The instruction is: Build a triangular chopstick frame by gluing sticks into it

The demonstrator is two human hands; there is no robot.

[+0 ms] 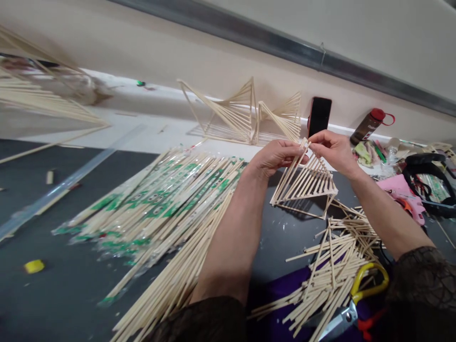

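A small lattice model of thin wooden sticks (309,183) rests on the dark tabletop, its peak pinched between both hands. My left hand (283,156) grips the upper corner from the left, thumb and fingers closed on the sticks. From the other side, my right hand (329,146) is closed at the same peak, fingertips against a stick end; whether it holds a separate small piece is hidden. Below the model lies a loose heap of short cut sticks (335,266). Yellow-handled scissors (356,299) lie on that heap's right side.
Bagged wooden sticks (156,199) and loose long sticks (178,275) cover the middle left. Two finished-looking lattice models (228,111) stand by the wall, beside a phone (319,116) and a red-capped bottle (370,124). A clear ruler-like strip (71,183) lies left.
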